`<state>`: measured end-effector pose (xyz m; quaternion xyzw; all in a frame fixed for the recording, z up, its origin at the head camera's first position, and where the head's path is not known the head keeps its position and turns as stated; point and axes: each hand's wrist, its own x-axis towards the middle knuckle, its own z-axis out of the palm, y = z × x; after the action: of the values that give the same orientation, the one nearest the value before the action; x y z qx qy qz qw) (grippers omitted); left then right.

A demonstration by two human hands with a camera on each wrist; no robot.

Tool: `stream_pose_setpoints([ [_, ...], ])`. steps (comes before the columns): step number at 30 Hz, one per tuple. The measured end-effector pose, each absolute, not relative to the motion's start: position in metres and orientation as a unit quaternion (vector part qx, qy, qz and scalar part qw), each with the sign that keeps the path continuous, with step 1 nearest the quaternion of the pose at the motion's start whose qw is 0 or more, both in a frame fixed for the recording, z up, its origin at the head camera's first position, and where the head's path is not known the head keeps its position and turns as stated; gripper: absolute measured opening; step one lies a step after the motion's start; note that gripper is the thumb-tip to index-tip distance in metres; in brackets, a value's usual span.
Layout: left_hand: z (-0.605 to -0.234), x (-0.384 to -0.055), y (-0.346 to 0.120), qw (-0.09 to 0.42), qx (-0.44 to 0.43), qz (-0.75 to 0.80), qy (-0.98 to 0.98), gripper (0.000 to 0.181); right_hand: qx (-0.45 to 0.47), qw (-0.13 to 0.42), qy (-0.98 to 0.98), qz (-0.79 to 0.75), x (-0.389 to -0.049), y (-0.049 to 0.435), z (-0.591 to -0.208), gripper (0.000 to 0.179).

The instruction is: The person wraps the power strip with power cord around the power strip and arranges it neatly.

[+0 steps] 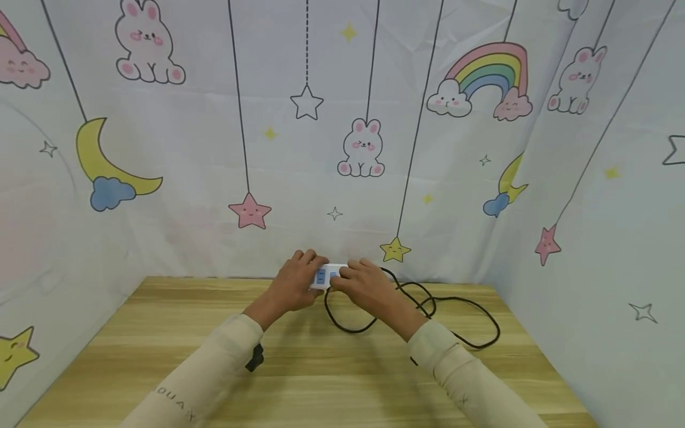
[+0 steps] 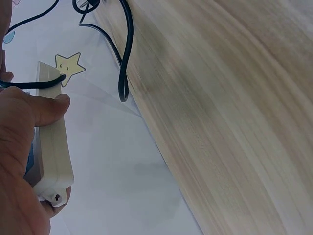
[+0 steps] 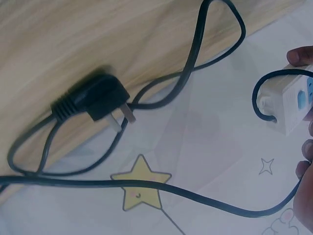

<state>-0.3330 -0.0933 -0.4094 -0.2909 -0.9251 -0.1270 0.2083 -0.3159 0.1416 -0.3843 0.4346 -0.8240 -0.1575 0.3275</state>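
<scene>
A white power strip (image 1: pixel 323 277) with blue sockets is held up near the back edge of the table. My left hand (image 1: pixel 293 280) grips it, its thumb (image 2: pixel 54 108) lying along one long side in the left wrist view. At the strip's other end is my right hand (image 1: pixel 369 288), with curled fingers pinching the black power cord (image 3: pixel 220 205). From the end of the strip the cord bends back toward that hand. Its black plug (image 3: pixel 105 98) shows bare metal pins in the right wrist view. My right palm is mostly hidden.
Loose loops of cord (image 1: pixel 497 327) spread over the right side of the wood-grain table (image 1: pixel 321 386). A printed white cloth (image 1: pixel 198 148) stands close behind the strip and along both sides. A small black object (image 1: pixel 255 358) shows beside my left sleeve.
</scene>
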Motion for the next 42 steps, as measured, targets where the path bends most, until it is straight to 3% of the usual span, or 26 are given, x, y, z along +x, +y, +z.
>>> stream_pose_setpoints([
  [17,-0.407,-0.329,-0.091,0.214,-0.316,-0.167,-0.909,0.069,0.448,0.351,-0.808,-0.152,-0.342,0.149,-0.371,0.021],
  [26,-0.403,-0.325,-0.095,0.218,-0.315,-0.184,-0.905,0.067,0.510,0.298,-0.804,-0.063,-0.353,0.160,-0.363,0.010],
  [38,-0.402,-0.322,-0.098,0.214,-0.333,-0.197,-0.897,0.067,0.495,0.307,-0.806,-0.104,-0.361,0.166,-0.361,0.034],
  [42,-0.402,-0.321,-0.099,0.214,-0.336,-0.203,-0.895,0.067,0.474,0.270,-0.837,-0.045,-0.369,0.168,-0.369,0.038],
])
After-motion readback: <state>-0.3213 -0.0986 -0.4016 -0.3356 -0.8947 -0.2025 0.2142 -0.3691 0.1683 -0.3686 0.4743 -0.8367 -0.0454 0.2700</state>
